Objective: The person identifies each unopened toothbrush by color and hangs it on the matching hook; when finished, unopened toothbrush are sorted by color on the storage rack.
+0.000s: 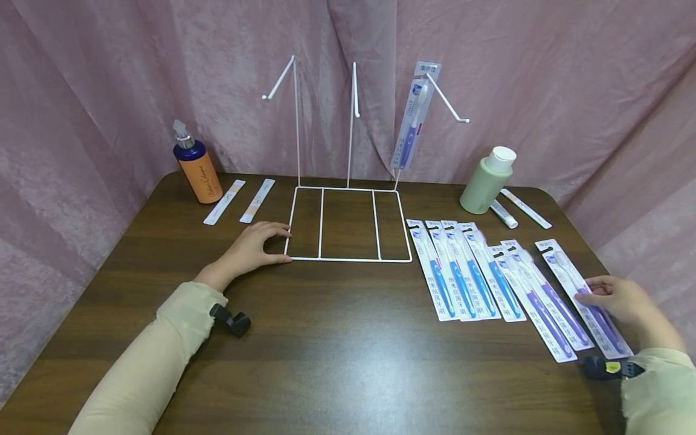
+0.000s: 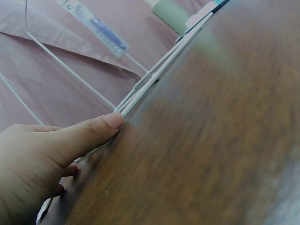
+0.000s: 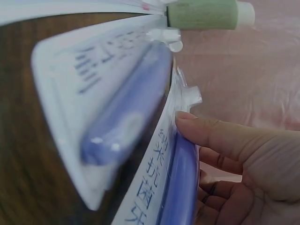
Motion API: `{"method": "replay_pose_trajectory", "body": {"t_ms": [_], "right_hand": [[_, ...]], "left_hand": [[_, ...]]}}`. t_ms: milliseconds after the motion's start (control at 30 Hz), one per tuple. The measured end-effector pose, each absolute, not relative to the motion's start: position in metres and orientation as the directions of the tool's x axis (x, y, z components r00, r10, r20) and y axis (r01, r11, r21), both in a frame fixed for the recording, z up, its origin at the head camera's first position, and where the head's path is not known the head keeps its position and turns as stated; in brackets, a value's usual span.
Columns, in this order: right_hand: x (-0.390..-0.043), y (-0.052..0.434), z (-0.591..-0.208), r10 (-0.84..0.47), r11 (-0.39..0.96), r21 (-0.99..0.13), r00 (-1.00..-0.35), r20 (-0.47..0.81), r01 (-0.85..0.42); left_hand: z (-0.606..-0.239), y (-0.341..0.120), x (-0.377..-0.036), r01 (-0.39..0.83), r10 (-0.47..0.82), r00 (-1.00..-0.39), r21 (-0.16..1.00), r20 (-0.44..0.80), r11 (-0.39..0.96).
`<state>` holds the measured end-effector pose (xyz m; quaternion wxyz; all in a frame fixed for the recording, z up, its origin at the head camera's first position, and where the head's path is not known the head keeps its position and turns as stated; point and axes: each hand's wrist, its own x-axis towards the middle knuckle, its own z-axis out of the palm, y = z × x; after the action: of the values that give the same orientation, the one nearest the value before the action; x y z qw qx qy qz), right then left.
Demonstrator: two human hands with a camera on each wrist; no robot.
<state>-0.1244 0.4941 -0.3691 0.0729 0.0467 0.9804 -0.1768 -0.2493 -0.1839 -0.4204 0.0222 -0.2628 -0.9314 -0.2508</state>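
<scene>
Left hand: the left hand (image 1: 255, 248) lay flat on the dark wooden table (image 1: 337, 338), fingers straight and relaxed, thumb tip pushed up against the front-left corner of the white wire display rack (image 1: 348, 225). Basically just steadying it, not gripping anything.

Right hand: the right hand (image 1: 622, 299) sat on the rightmost purple toothbrush in its clear blister pack (image 1: 589, 299), thumb against the pack's edge and the other fingers curled in under it, so it looked like a light pinch.

Where the packs were: that one lay flat at the far right end of a row of packaged toothbrushes (image 1: 478, 275), blue ones on the left, purple on the right, edges overlapping. One purple pack (image 1: 411, 124) already hung on the rack's right hook.

Other stuff: orange pump bottle (image 1: 197, 166) back left, pale green bottle (image 1: 486, 181) back right.

What could go wrong: the overlap, I reckon. Lifting that pack could drag its neighbour along. Also the rack looked light, so bumping a hook might tip it if the left hand eased off.
</scene>
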Motion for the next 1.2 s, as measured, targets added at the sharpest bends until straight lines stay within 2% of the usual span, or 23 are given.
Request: {"method": "replay_pose_trajectory", "body": {"t_ms": [567, 900, 1200], "right_hand": [[-0.127, 0.484, -0.321, 0.126, 0.941, -0.316, -0.992, -0.010, 0.123], [-0.131, 0.448, -0.284, 0.045, 0.935, -0.355, -0.990, 0.133, -0.006], [-0.141, 0.410, -0.261, 0.023, 0.942, -0.333, -0.980, 0.195, -0.045]], "left_hand": [[-0.421, -0.185, -0.250, 0.516, 0.484, -0.853, 0.444, 0.193, 0.733], [-0.421, -0.184, -0.248, 0.511, 0.483, -0.856, 0.445, 0.185, 0.735], [-0.420, -0.184, -0.248, 0.518, 0.488, -0.852, 0.438, 0.189, 0.735]]}}
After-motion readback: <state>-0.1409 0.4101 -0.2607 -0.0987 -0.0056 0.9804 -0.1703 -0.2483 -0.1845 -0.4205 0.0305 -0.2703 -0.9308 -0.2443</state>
